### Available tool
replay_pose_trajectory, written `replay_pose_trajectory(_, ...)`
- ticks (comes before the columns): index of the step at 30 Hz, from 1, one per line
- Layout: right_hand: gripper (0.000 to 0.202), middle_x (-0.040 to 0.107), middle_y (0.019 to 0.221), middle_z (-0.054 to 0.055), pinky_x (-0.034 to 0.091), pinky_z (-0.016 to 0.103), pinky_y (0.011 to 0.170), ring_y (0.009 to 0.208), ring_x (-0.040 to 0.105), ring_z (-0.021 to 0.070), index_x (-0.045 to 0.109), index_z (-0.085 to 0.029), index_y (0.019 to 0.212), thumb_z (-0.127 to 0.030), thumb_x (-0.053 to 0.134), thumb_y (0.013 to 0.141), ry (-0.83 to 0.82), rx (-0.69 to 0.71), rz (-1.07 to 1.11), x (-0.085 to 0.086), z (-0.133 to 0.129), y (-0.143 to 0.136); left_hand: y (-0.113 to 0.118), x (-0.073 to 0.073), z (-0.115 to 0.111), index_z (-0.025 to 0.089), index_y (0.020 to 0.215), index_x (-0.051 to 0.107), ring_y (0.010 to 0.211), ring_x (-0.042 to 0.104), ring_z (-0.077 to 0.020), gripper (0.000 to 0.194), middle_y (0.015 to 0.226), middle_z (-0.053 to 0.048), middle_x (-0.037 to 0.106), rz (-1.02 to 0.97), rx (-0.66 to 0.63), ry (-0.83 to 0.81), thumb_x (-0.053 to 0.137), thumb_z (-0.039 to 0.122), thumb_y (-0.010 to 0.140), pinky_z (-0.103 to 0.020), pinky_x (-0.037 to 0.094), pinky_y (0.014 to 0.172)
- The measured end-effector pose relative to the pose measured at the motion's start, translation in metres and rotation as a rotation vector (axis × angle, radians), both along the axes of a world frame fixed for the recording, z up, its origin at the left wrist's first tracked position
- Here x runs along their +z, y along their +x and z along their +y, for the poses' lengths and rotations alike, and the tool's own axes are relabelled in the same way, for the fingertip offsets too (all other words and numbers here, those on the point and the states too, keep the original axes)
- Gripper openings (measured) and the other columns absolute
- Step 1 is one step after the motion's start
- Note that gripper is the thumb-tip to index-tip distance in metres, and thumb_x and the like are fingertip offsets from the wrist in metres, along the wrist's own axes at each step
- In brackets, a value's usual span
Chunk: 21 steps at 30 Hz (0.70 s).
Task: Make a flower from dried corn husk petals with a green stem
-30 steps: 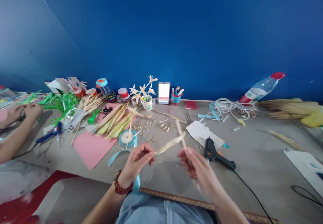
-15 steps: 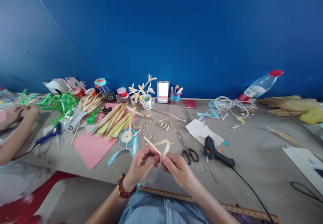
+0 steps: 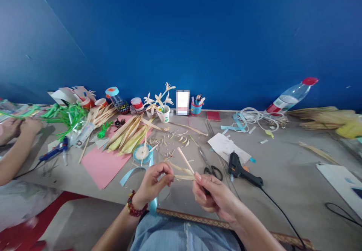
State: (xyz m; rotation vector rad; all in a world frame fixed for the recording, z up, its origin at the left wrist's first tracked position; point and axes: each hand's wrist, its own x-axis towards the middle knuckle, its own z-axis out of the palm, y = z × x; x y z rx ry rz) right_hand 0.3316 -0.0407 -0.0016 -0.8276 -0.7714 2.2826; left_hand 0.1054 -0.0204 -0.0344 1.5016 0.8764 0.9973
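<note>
Between thumb and fingers, my right hand pinches a thin pale stick that slants up to the left. A strip of dried husk runs from that grip across to my left hand, which pinches its other end. A second loop of husk curves just behind the strip. Beyond my hands lie black-handled scissors, a roll of light blue ribbon and a bundle of corn husks. A black glue gun rests to the right of my right hand.
Pink paper lies at left, near a blue glue gun and green stems. A co-worker's hands are at far left. Husk flowers stand in a white cup. A bottle leans against the wall at right.
My hands have moved apart, drawing the husk strip out between them. The stick has swung from the left hand's side to the right hand, which shifted right.
</note>
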Motion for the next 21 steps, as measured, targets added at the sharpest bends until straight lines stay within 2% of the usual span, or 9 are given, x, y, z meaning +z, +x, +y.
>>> replay_pose_trajectory(5,0.057,0.023,0.039,-0.013,0.006,0.013,0.030,0.035,0.007,0.0025,0.042,-0.019,0.053,-0.062,0.062,0.085,-0.091,0.083,0.194,-0.001,0.000,0.008,-0.007,-0.003,0.007,0.015,0.078,0.061,0.062,0.056,-0.0117,0.020,0.074,-0.004,0.060,-0.020,-0.027,-0.041,0.061,0.030,0.091,-0.023,0.046,0.059)
replay_pose_trajectory(8,0.059,0.021,0.040,-0.013,0.007,0.014,0.031,0.036,0.005,0.0035,0.037,-0.020,0.055,-0.068,0.055,0.085,-0.051,0.059,0.171,-0.002,0.001,0.012,-0.006,-0.001,0.010,0.015,0.076,0.060,0.059,0.055,-0.0107,0.023,0.070,-0.002,0.060,-0.066,-0.012,-0.072,0.064,0.032,0.089,-0.022,0.046,0.057)
replay_pose_trajectory(10,0.058,0.023,0.045,-0.012,0.009,0.016,0.035,0.040,0.008,0.0053,0.044,-0.020,0.060,-0.072,0.046,0.088,0.092,-0.039,-0.010,-0.002,0.002,0.012,-0.002,0.001,0.010,0.015,0.076,0.060,0.057,0.055,-0.0103,0.022,0.068,-0.001,0.059,-0.083,0.027,-0.094,0.065,0.032,0.088,-0.022,0.045,0.056)
replay_pose_trajectory(13,0.056,0.033,0.056,-0.007,0.021,0.020,0.044,0.049,0.024,0.0086,0.054,-0.018,0.072,-0.071,0.043,0.090,0.500,-0.183,-0.412,-0.004,0.003,0.005,0.009,0.006,0.006,0.015,0.077,0.061,0.059,0.057,-0.0105,0.020,0.072,-0.002,0.061,-0.060,0.092,-0.104,0.065,0.031,0.088,-0.022,0.046,0.056)
replay_pose_trajectory(16,0.049,0.044,0.064,-0.003,0.029,0.024,0.056,0.059,0.039,0.0121,0.057,-0.018,0.074,-0.063,0.046,0.092,0.809,-0.160,-0.689,-0.011,0.003,-0.008,0.022,0.011,0.002,0.015,0.077,0.062,0.060,0.057,-0.0106,0.019,0.076,-0.003,0.063,0.022,0.113,-0.029,0.065,0.029,0.088,-0.023,0.047,0.058)
replay_pose_trajectory(18,0.050,0.048,0.065,-0.002,0.029,0.025,0.057,0.060,0.044,0.0132,0.060,-0.018,0.075,-0.059,0.040,0.096,0.850,-0.135,-0.772,-0.017,0.003,-0.015,0.028,0.013,0.000,0.015,0.079,0.063,0.059,0.058,-0.0109,0.017,0.073,-0.003,0.063,0.059,0.107,0.004,0.065,0.029,0.088,-0.022,0.047,0.057)
replay_pose_trajectory(21,0.056,0.045,0.061,-0.002,0.027,0.025,0.054,0.056,0.042,0.0121,0.060,-0.017,0.069,-0.058,0.034,0.099,0.813,-0.143,-0.763,-0.023,0.007,-0.022,0.030,0.011,0.001,0.015,0.081,0.063,0.060,0.059,-0.0118,0.017,0.071,-0.002,0.062,0.058,0.084,-0.010,0.063,0.029,0.090,-0.023,0.047,0.057)
